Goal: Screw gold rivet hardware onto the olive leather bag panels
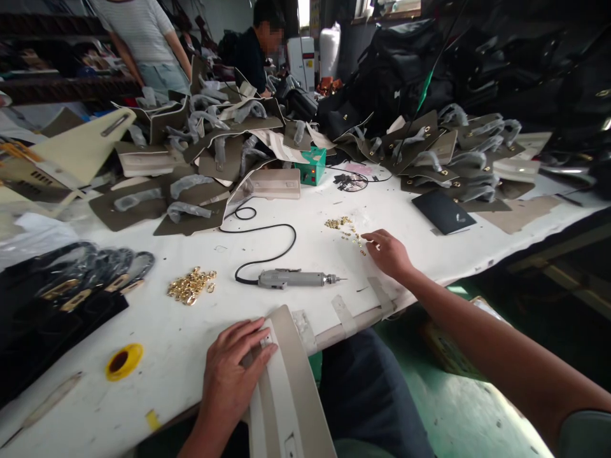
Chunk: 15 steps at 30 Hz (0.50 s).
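My left hand (235,364) lies on a taupe bag panel (305,388) with a pale strip along it, its fingers over the strip and the panel gripped at the table's front edge. My right hand (387,253) reaches over the table, fingers stretched toward small gold metal fittings (338,222). A few loose fittings trail from that pile to my fingertips; whether I touch one is too small to tell. Between my hands lies a grey electric screwdriver (296,278), its bit pointing right. Left of it is a heap of gold rings (191,286).
A yellow tape roll (124,361) and black bags with wrapped handles (81,286) sit at left. Taupe bag parts (214,159) pile up behind, beside a green power box (311,166). A black booklet (443,212) lies at right. Two people (143,44) are beyond the table.
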Motion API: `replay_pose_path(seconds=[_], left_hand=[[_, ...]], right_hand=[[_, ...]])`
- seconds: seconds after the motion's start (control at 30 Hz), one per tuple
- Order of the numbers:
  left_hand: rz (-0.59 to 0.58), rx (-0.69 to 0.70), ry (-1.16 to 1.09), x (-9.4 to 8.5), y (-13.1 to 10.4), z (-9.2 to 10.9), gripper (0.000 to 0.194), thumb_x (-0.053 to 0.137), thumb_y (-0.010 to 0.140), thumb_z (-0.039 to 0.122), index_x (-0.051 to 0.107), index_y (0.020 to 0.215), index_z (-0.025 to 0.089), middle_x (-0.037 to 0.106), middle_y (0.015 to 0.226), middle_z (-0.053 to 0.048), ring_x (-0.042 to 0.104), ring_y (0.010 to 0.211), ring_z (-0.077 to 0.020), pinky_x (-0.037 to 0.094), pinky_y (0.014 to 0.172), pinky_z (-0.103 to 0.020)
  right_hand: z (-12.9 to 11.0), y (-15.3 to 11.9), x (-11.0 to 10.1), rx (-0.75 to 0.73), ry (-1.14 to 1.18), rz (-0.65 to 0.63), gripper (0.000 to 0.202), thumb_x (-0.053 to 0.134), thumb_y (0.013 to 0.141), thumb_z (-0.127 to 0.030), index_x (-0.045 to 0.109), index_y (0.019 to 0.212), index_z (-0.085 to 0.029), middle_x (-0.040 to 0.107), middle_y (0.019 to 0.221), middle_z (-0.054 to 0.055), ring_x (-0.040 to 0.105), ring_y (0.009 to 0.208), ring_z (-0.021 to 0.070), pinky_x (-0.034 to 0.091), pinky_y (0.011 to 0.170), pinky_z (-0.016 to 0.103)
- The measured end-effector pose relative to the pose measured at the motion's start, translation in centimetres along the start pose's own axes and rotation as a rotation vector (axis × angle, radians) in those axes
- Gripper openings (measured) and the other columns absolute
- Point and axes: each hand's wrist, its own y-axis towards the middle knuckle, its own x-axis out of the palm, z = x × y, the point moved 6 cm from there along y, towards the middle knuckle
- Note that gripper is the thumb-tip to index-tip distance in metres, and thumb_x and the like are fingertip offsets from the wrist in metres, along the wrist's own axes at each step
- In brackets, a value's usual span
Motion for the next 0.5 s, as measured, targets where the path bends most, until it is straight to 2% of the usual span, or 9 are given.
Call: replay_pose_path(seconds=[0.2,0.37,0.5], left_hand=[[0.020,0.032,-0.001,-0.1,0.1,0.1,0.025,0.072,0.088,0.048,0.079,0.105,0.032,0.079,0.118,-0.002,0.065,0.116,-0.0312,0.051,0.100,-0.054],[0.023,0.026,-0.010,-0.1,0.2,0.3,0.025,0.072,0.088,0.048,0.079,0.105,0.032,0.079,0.119,-0.001,0.065,0.116,-0.0311,0.052,0.100,-0.055],[0.030,0.020,-0.009,-0.3,0.3,0.4,0.025,0.072,0.088,0.050,0.079,0.104,0.032,0.079,0.118,-0.001,0.066,0.115,-0.0312,0.052,0.100,-0.055]], right_hand=[[1.2,-0.4,-0.6,0.066,0.002,-0.014,0.027,0.056,0.091,-0.024,0.080,0.101,-0.025,0.075,0.108,0.004,0.070,0.091,0.0196,0.051,0.083,0.029],[0.4,-0.4,-0.2,0.045,-0.003,-0.048,0.019,0.061,0.088,-0.028,0.080,0.086,-0.024,0.076,0.098,0.004,0.068,0.089,0.0191,0.049,0.079,0.027],[-0.2,-0.7,-0.1,0.021,-0.029,-0.053,0.016,0.064,0.086,-0.029,0.078,0.083,-0.024,0.075,0.096,0.004,0.067,0.094,0.0205,0.047,0.083,0.028]])
